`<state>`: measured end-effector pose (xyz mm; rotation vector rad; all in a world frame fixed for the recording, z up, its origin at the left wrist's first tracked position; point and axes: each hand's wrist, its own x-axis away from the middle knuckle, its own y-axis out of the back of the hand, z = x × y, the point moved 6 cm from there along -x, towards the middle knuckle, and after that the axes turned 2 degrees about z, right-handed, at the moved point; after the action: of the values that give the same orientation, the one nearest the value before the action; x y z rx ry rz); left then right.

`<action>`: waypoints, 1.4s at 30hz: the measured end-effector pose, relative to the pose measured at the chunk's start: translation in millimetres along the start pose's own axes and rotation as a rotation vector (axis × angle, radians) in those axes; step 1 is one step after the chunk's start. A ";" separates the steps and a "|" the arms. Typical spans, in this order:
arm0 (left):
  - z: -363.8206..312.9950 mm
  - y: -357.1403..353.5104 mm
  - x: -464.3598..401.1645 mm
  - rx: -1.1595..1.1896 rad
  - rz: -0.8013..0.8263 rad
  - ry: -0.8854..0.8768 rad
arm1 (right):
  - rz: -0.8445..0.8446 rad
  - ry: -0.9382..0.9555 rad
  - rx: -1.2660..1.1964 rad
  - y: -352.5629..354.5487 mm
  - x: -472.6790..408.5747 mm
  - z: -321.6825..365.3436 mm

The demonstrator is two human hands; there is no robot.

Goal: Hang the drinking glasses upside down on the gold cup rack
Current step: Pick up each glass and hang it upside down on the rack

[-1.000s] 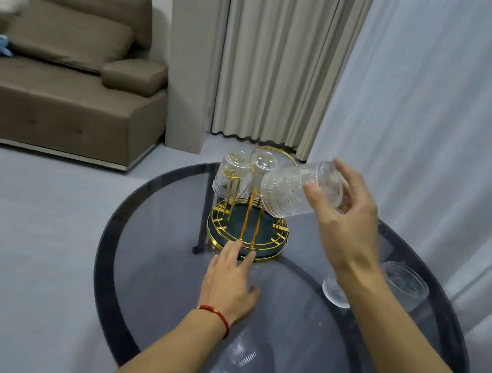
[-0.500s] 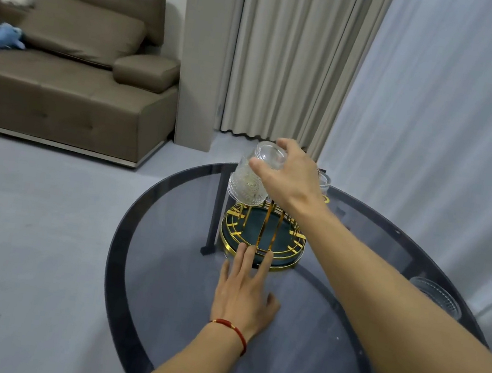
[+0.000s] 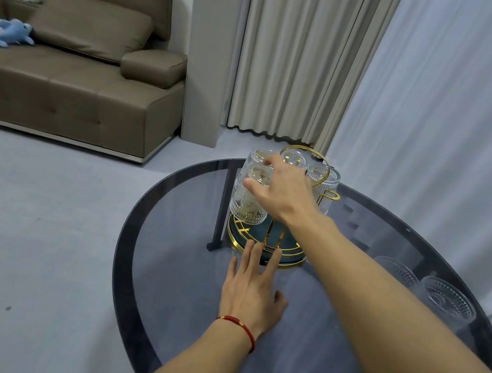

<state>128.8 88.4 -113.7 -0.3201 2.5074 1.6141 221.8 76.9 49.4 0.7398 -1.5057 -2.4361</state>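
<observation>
The gold cup rack (image 3: 267,247) with a round green base stands at the far side of the round table. My right hand (image 3: 282,188) holds a ribbed clear glass (image 3: 249,199) upside down over the rack's front-left peg, thumb and fingers on its upper part. Other upturned glasses hang behind it: one at the back left (image 3: 257,156), one at the top (image 3: 295,158), one at the right (image 3: 324,188). My left hand (image 3: 252,286) lies flat on the table, fingertips touching the base's front rim. Two more glasses (image 3: 447,306) (image 3: 397,273) stand at the right.
The dark glass table (image 3: 311,340) has a black rim and its leg shows through the top. A brown sofa (image 3: 74,65) with soft toys stands far left on grey floor. Curtains (image 3: 440,119) hang behind and to the right of the table.
My right hand has turned the glass from sideways to upside down and lowered it onto the rack's front-left side. The left hand stayed flat at the base.
</observation>
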 end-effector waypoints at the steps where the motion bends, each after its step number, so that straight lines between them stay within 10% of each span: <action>1: 0.0 0.4 0.4 0.002 -0.001 -0.001 | -0.006 0.009 0.029 -1.1 -0.1 1.0; 10: -4.6 13.8 2.3 0.021 0.005 -0.009 | 0.053 -0.026 0.166 -4.0 15.7 -2.5; 21: -56.5 37.7 7.1 0.330 -0.129 -0.165 | -0.545 -0.153 -0.078 65.5 153.0 -111.9; 29: -89.8 31.9 20.0 0.342 -0.112 -0.185 | 0.058 -0.381 0.545 32.6 176.1 -190.2; 42: -92.9 20.1 16.3 0.645 -0.022 0.110 | -0.237 -0.169 0.290 47.0 180.6 -155.3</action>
<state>107.6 10.2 -61.4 -0.3513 2.9105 0.7183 139.7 -139.9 -22.6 0.8228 -1.9709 -2.5313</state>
